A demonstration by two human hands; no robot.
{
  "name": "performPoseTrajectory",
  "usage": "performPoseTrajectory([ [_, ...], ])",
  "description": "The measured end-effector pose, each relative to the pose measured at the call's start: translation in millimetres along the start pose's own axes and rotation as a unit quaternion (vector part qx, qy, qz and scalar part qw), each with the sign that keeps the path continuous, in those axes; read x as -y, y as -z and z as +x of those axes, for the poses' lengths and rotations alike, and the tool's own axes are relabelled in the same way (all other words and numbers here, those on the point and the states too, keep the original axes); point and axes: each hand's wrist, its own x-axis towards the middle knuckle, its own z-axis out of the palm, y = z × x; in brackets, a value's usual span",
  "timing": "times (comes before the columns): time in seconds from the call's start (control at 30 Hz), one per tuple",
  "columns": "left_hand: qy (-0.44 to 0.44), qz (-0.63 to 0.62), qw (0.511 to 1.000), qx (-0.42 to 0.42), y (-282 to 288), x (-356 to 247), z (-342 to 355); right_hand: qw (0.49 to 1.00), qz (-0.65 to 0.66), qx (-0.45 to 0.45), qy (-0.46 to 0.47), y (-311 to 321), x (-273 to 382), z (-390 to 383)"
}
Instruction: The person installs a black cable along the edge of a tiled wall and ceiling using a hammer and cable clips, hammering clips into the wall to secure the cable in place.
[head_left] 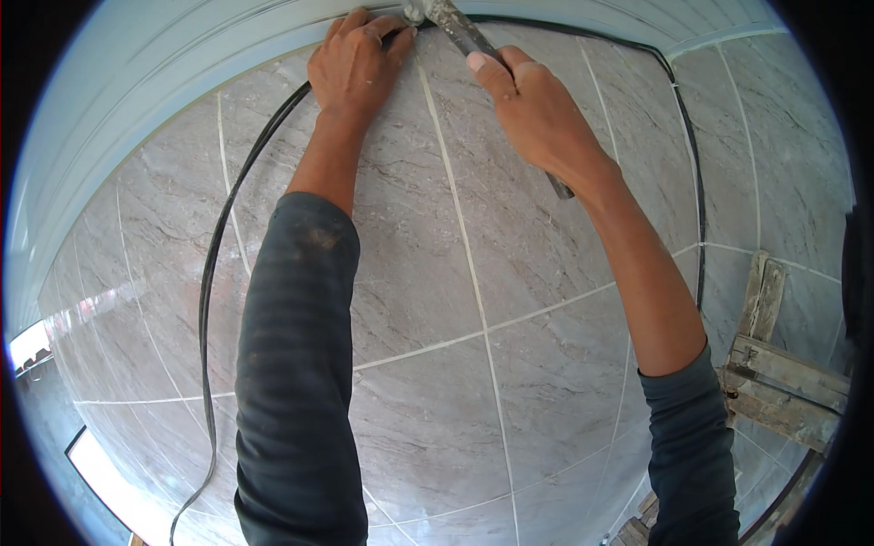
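Observation:
My left hand (360,64) is up where the tiled wall meets the white panelled ceiling, its bent fingers closed on the black cable (214,235). Whether a small clip or nail is also pinched there is hidden. A hammer (462,35) with a worn, spattered handle is gripped in my right hand (537,105). Its head, partly cut off by the upper edge of the view, sits right beside my left fingertips. From my left hand the cable hangs in a loose curve down the left side; the other way it follows the ceiling line and turns down near the corner.
Grey marbled tiles (410,273) with pale joints cover the wall. Rough wooden boards (787,382) stand near the corner at the right, with more wood pieces (637,528) below. A bright opening (114,487) shows at the lower left.

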Motion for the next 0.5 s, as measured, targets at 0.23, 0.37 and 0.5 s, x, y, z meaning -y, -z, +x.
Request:
performPoseTrajectory([
  [0.23, 0.012, -0.007, 1.0, 0.002, 2.9, -1.1, 1.3, 0.999, -0.051, -0.007, 0.015, -2.1, -3.0, 2.8],
  [0.37, 0.046, -0.003, 0.999, 0.029, 0.8, -0.9, 1.5, 0.999, -0.049, 0.001, 0.003, -0.6, -1.2, 2.3],
  [0.5, 0.041, 0.008, 0.999, 0.015, -5.4, 3.6, -3.7, 1.0, -0.023, 0.004, -0.004, -4.2, -6.2, 1.8],
])
